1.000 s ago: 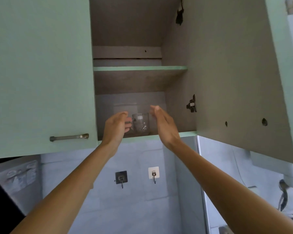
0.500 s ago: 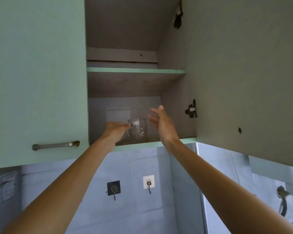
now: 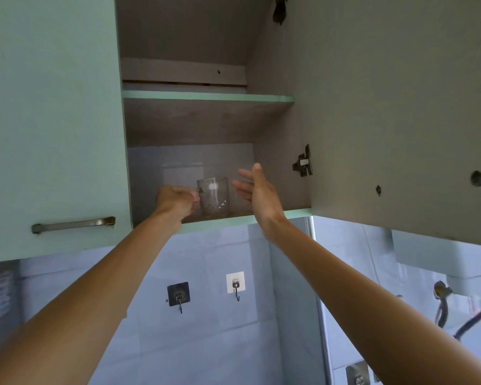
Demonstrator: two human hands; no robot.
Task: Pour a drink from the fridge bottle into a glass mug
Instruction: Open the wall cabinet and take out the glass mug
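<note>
Left hand clenched, fingers curled around the handle of the glass mug. Mug upright on the bottom shelf of the open wall cabinet. Right hand released, fingers spread, just beside the mug, not touching. Open cabinet door at right.

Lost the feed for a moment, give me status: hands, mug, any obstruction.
Left hand closed on the handle of the clear glass mug. Right hand open beside it, not touching. Mug upright on the lower cupboard shelf. Nothing blocking.
</note>
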